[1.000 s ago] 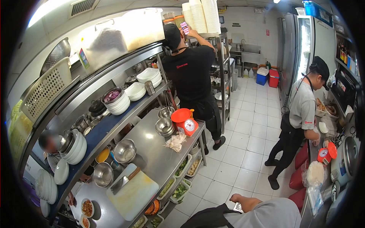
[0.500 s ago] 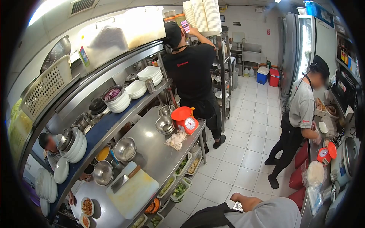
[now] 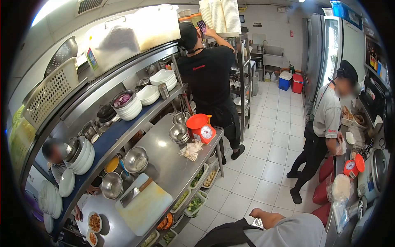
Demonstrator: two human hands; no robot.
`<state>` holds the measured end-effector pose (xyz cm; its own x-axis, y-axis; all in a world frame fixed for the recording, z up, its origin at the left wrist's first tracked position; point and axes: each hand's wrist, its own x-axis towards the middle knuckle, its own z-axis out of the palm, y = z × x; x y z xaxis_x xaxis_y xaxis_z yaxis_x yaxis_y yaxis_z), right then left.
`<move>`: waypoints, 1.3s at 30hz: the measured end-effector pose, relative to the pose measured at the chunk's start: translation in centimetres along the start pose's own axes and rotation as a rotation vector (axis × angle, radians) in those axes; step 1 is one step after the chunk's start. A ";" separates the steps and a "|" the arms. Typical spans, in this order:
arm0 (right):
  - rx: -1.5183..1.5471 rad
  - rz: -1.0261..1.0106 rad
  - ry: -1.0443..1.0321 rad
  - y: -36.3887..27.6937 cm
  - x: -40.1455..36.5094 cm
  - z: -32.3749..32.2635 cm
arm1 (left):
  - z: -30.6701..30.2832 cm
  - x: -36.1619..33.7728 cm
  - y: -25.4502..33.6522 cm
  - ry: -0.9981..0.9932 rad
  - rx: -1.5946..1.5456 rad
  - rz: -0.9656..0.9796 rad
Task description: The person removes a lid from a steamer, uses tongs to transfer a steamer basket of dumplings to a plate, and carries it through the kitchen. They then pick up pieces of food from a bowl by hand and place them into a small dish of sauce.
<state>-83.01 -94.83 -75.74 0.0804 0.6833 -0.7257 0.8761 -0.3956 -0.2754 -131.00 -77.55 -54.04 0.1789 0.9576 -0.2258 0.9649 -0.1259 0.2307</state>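
Note:
My right hand [image 3: 256, 213] is low in the frame, at the end of a bent bare forearm that comes out of a grey sleeve [image 3: 290, 230]. Its fingers look curled in, and whatever they may hold is hidden. Beside the wrist shows a small pale, patterned piece [image 3: 258, 223] that I cannot make out. A black apron [image 3: 226, 235] covers the front of the body. My left hand is out of sight.
Left, a steel worktable [image 3: 162, 164] carries a cutting board [image 3: 144, 203], cleaver [image 3: 135, 192], bowls and red scale [image 3: 201, 127]. One co-worker [image 3: 210, 78] raises a phone [image 3: 201, 26]; another [image 3: 327, 111] works at the right counter. A third person [image 3: 53, 152] is behind the shelf.
The raised phone's screen has turned from bright pink to mostly dark. The co-worker at right has shifted their hands around a pale item. The person behind the shelf has moved slightly. My arm stays put.

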 end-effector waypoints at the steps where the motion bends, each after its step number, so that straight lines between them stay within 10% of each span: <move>1: -0.002 -0.006 -0.002 0.0 0.0 0.0 | 0.2 -0.3 -0.5 -0.022 -0.002 -0.006; 17: -0.024 0.016 -0.027 0.5 1.7 -0.5 | 10.6 -13.9 -16.3 -0.389 0.002 -0.199; 19: -0.280 -0.331 0.140 2.9 3.9 1.7 | 12.5 -18.0 -18.1 -0.416 0.008 -0.190; 22: 0.243 0.140 -0.059 0.0 1.8 -1.0 | 15.9 -18.5 -18.4 -0.234 -0.228 -0.538; 29: 0.464 -0.213 -0.239 3.0 6.8 -2.6 | 15.6 -22.4 -16.0 -0.129 -0.520 -0.784; 31: 0.098 -0.048 -0.071 0.2 6.6 -4.1 | 16.5 -23.9 -16.1 -0.079 -0.551 -0.795; 36: -0.959 -0.755 -0.257 -3.9 12.3 -5.3 | 14.3 -29.3 -13.2 0.008 -0.710 -1.025; 39: -0.455 -0.743 -0.345 -10.2 10.0 -7.1 | 16.2 -31.7 -14.1 0.136 -0.795 -1.172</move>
<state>-87.77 -79.65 -75.71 -0.6563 0.4159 -0.6295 0.7538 0.3978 -0.5230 -147.13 -110.34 -65.46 -0.6987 0.4272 -0.5739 0.1684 0.8778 0.4484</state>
